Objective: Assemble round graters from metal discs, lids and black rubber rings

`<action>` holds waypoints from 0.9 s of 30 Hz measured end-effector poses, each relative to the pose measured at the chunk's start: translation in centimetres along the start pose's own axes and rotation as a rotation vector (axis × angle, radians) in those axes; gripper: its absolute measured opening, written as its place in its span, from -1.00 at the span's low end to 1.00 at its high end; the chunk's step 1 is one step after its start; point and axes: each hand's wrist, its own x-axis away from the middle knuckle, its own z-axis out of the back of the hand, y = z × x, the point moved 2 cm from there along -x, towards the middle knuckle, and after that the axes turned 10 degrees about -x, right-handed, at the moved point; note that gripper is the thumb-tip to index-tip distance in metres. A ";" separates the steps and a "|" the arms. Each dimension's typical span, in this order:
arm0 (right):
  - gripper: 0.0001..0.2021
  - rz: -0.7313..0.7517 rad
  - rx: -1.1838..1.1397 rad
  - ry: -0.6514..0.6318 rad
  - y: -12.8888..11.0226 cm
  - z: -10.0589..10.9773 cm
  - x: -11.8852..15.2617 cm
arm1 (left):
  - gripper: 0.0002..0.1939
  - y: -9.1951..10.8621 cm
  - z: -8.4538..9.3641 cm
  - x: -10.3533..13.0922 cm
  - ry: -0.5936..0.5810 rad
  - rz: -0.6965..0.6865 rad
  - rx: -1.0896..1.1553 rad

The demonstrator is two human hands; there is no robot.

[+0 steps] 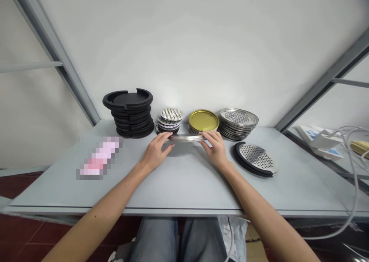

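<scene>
A thin round metal piece, seen edge-on, is held level above the table between both hands. My left hand grips its left edge, fingers on top and thumb below. My right hand grips its right edge the same way. Behind it stand a stack of small patterned discs, a stack of gold-topped round lids and a stack of perforated metal discs. The underside of the held piece is hidden.
Black ring-shaped holders are stacked at the back left. A slotted metal disc in a black holder lies at the right. A pixelated pink object lies at the left of the grey table. White cables hang at the right.
</scene>
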 end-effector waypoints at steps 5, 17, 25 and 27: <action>-0.72 0.046 0.052 0.035 -0.2 0.3 0.1 | -0.57 0.2 0.0 0.1 0.004 -0.036 -0.026; -0.69 -0.028 -0.028 -0.035 -0.7 -0.3 -0.1 | -0.66 -0.1 0.0 0.3 0.035 -0.090 -0.101; -0.58 -0.181 -0.126 -0.166 0.8 -0.8 0.5 | -0.64 0.2 0.5 0.1 0.074 -0.134 -0.007; -0.61 -0.195 -0.161 -0.173 0.8 -0.9 0.5 | -0.64 0.3 0.6 0.1 0.070 -0.134 0.023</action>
